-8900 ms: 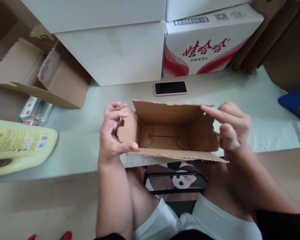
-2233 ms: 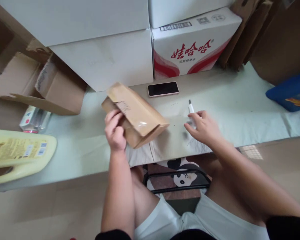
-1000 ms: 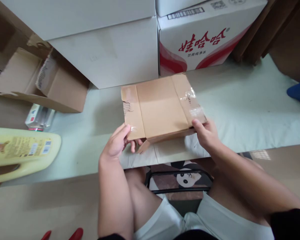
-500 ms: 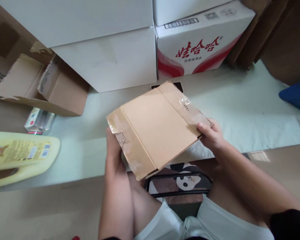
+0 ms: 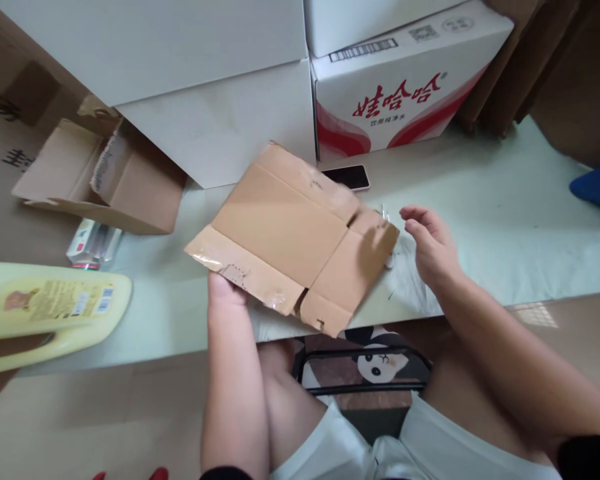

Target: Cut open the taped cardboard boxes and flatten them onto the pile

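A flattened brown cardboard box (image 5: 285,213) is tilted above the table, with torn tape along its side flaps and an end flap spread toward the right. My left hand (image 5: 226,291) grips it from below at its near left edge; the fingers are hidden under the cardboard. To the right of the box, my right hand (image 5: 429,243) is apart from it, empty, with thumb and fingers held a little apart. Between the box and that hand, small shiny things (image 5: 386,213) lie partly covered on the table, too unclear to name.
Behind the cardboard lies a phone (image 5: 349,177), before a white and red carton (image 5: 395,100) and stacked white boxes (image 5: 220,127). An open cardboard box (image 5: 145,180), a clear package (image 5: 94,243) and a yellow jug (image 5: 95,293) stand left. A blue object (image 5: 597,189) is right.
My right hand has let go of the cardboard and moved slightly up. The cardboard has shifted left and turned, and its end flap now lies unfolded to the right.
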Available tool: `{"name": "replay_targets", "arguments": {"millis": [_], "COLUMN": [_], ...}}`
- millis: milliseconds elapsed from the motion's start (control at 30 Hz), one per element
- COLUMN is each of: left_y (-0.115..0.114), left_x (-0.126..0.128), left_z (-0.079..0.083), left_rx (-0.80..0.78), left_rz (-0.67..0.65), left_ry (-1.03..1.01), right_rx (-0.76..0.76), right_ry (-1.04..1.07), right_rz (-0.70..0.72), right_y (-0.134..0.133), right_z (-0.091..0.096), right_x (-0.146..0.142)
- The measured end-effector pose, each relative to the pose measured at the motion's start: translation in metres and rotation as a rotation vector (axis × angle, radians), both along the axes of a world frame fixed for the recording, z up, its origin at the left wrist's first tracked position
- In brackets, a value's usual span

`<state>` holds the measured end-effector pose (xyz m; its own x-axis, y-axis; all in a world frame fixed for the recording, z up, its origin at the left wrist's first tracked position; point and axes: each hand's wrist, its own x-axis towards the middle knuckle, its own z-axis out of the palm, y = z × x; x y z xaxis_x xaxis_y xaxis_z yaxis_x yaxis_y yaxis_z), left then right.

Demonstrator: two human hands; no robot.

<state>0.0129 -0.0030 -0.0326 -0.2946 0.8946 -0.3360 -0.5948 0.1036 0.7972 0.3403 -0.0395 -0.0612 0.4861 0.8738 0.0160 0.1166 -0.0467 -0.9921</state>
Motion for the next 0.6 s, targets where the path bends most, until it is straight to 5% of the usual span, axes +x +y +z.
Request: {"name": "replay_targets", "arguments": {"millis": [67,267,400,600], "left_y": [0.002,0.000,-0.007,-0.007], "left_x": [0.002,0.001,-0.001,-0.001], "left_z": [0.003,0.009,0.016,0.013], "left_rx": [0.025,0.187,0.392,0.138], "left_rz": [0.049,0.053,0.084,0.037], "left_ry": [-0.019,-0.040,0.000,0.029], "right_rx": [-0.016,-0.264,-0.287,-0.439], "right_ry": [0.154,0.496,0.542,0.587], "right_rz": [0.072,0.585,0.661,0.625], "right_y": [0.000,-0.011,-0.020,-0.055], "right_z": [-0.003,0.005,0.013,0.029], "right_x": [-0.002,-0.019,-0.031,-0.037]}}
